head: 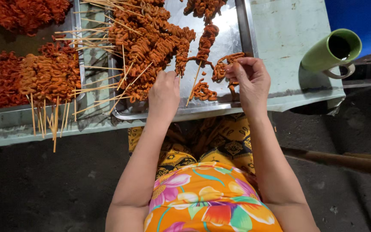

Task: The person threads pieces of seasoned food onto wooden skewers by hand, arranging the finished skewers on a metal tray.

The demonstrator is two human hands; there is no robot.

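The left hand (164, 95) rests on the near edge of the metal tray (232, 34), fingers curled together on the end of a meat skewer (181, 60). The right hand (250, 81) pinches a strip of orange meat (224, 64) just above the tray. A green mug (331, 51) stands on the counter (280, 30) to the right.

The person is wearing a sleeveless orange top printed with big flowers in pink, yellow and red among green leaves, with touches of blue between them. Below it, a yellow cloth with a dark, small-figured pattern is covering the lap. Both arms are showing bare from the shoulder down. The left hand (164, 95) and the right hand (250, 81) are wearing no gloves, rings or bracelets that show.
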